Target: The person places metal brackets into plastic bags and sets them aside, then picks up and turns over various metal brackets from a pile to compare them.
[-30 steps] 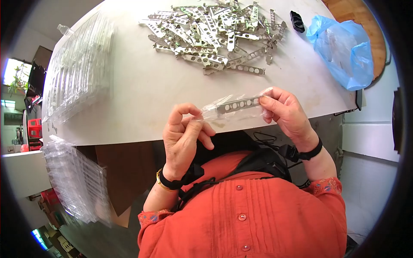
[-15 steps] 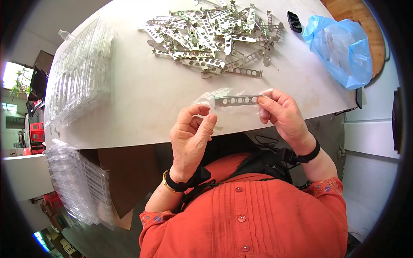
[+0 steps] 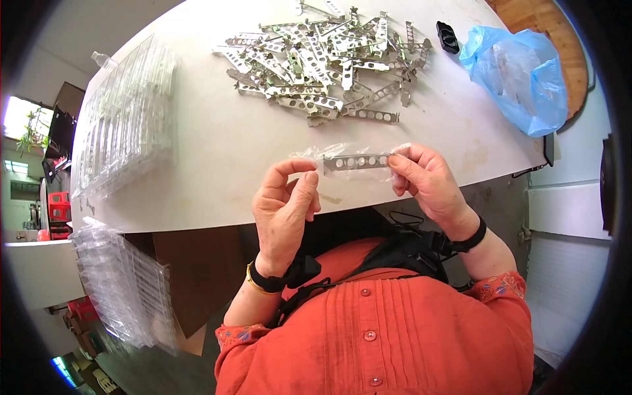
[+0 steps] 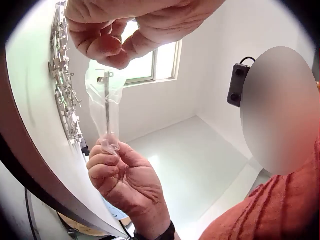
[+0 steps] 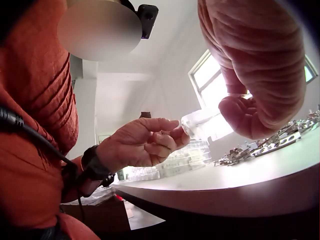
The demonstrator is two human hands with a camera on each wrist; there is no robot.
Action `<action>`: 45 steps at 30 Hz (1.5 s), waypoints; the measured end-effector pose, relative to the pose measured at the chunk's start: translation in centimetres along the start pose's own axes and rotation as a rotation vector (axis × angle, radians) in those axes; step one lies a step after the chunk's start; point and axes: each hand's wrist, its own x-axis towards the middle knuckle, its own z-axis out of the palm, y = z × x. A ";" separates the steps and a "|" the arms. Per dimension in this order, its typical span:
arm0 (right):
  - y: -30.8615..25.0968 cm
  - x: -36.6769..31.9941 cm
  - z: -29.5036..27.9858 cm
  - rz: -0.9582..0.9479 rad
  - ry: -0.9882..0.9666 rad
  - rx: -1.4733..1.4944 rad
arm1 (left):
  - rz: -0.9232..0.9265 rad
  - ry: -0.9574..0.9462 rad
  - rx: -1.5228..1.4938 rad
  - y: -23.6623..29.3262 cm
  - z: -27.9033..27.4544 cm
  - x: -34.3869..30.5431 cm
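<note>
A flat metal bracket (image 3: 359, 162) with a row of round holes lies inside a clear plastic bag (image 3: 339, 150), held above the table's near edge. My right hand (image 3: 428, 181) pinches the right end of bag and bracket between thumb and curled fingers. At the other end, my left hand (image 3: 284, 204) pinches the bag's edge with thumb and forefinger. The left wrist view shows the bracket edge-on as a thin strip (image 4: 107, 102) within the bag, the right hand (image 4: 127, 180) gripping below. In the right wrist view the left fingertips (image 5: 177, 131) meet the bag film.
A heap of similar brackets (image 3: 316, 66) covers the table's far middle. Stacked clear plastic trays (image 3: 125, 112) stand at the left, with more trays (image 3: 122, 283) below the table edge. A blue plastic bag (image 3: 540, 85) and a small black object (image 3: 447, 37) lie at the right.
The bagged bracket has shifted slightly left and become more level. My left thumb and forefinger parted at the bag's end half a second ago and are now closer together there. The right hand keeps its grip.
</note>
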 end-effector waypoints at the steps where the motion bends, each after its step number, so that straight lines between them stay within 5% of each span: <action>1: 0.0 0.0 0.1 -0.002 0.000 0.000 | -0.003 0.034 0.024 0.2 0.2 0.0; 8: 0.0 -0.2 0.5 0.008 0.002 0.007 | -0.087 -0.116 -0.130 -0.7 -1.2 0.3; 31: 0.9 0.3 0.6 0.043 -0.052 0.221 | 0.295 -0.051 0.052 -1.6 -0.8 0.3; 45: 0.6 -0.3 1.0 -0.003 -0.028 0.169 | 0.255 -0.028 0.057 -1.2 -0.9 -0.3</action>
